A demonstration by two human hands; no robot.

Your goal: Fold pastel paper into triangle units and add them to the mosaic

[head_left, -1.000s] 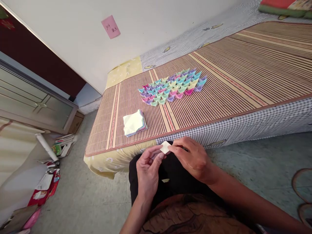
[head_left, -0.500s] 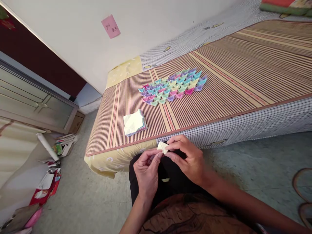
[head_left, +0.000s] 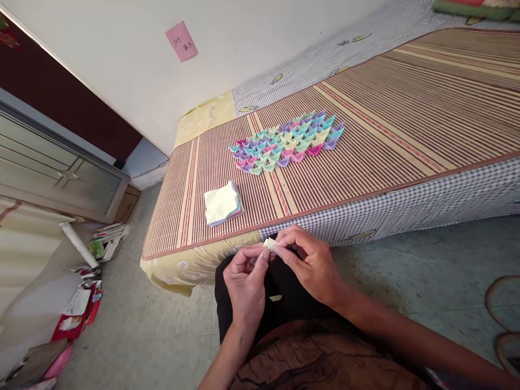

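A small folded piece of pale yellow paper (head_left: 270, 244) is held above my lap, near the bed's front edge. My left hand (head_left: 247, 279) pinches its left side between thumb and fingers. On the opposite side, my right hand (head_left: 306, 260) grips it with thumb and fingertips, covering part of it. Beyond my hands, a stack of paper sheets (head_left: 221, 204), pale yellow on top, lies on the striped mat (head_left: 357, 157). Further back stand several rows of folded paper boats (head_left: 284, 143) in purple, blue, green, pink and yellow. A pale paper scrap (head_left: 275, 298) rests on my dark trousers.
The mat covers a bed with checked and yellow sheets (head_left: 184, 273). A pink note (head_left: 181, 41) is on the wall. Papers and bags (head_left: 77, 303) lie on the floor at left, beside a glass-fronted cabinet (head_left: 60, 168). Round brown hoops (head_left: 501, 303) stand at right.
The paper has turned and looks flatter and smaller between my fingers. My right hand has closed in toward the left, its fingers now lower around the paper. The view has shifted slightly.
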